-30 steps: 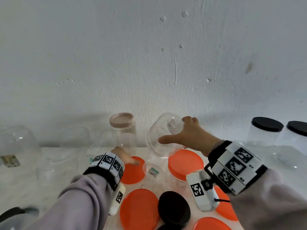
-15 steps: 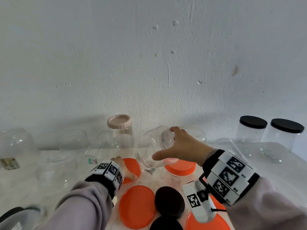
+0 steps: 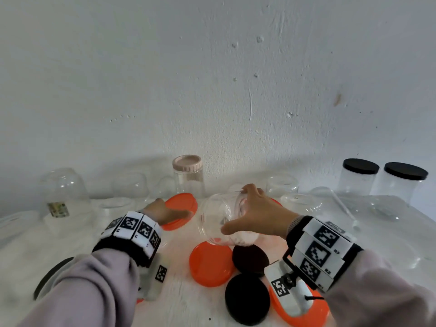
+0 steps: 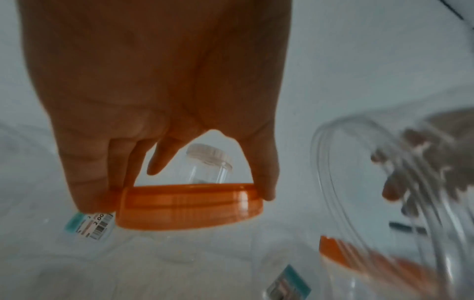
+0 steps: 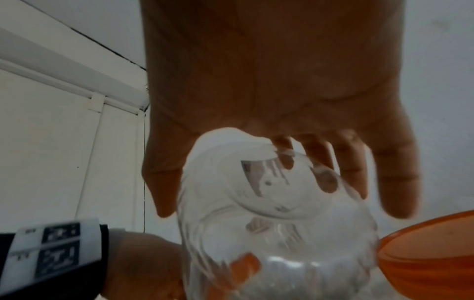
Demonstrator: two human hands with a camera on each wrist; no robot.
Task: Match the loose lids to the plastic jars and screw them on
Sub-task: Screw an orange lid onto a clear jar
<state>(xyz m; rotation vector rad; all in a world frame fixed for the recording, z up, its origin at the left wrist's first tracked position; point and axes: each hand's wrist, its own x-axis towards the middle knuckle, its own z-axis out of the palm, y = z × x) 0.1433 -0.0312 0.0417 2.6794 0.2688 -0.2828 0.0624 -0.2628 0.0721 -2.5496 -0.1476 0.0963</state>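
My right hand (image 3: 250, 215) grips a clear plastic jar (image 3: 218, 220) by its base, thumb on one side and fingers on the other, with the jar tilted above the table; the jar (image 5: 277, 213) fills the right wrist view. My left hand (image 3: 165, 212) holds an orange lid (image 3: 182, 205) by its rim, raised at an angle just left of the jar. In the left wrist view the thumb and fingers pinch the orange lid (image 4: 189, 207) at opposite edges, and the jar's open mouth (image 4: 384, 192) is blurred at the right.
Loose orange lids (image 3: 210, 265) and black lids (image 3: 250, 257) lie on the white table in front of me. A jar with a pink lid (image 3: 187, 175) stands at the back wall. Two black-lidded jars (image 3: 361, 180) stand at the back right. Several open clear jars (image 3: 63, 192) stand around.
The right hand has brought the clear jar down and toward me. The left hand has lifted the orange lid off the table and tilted it.
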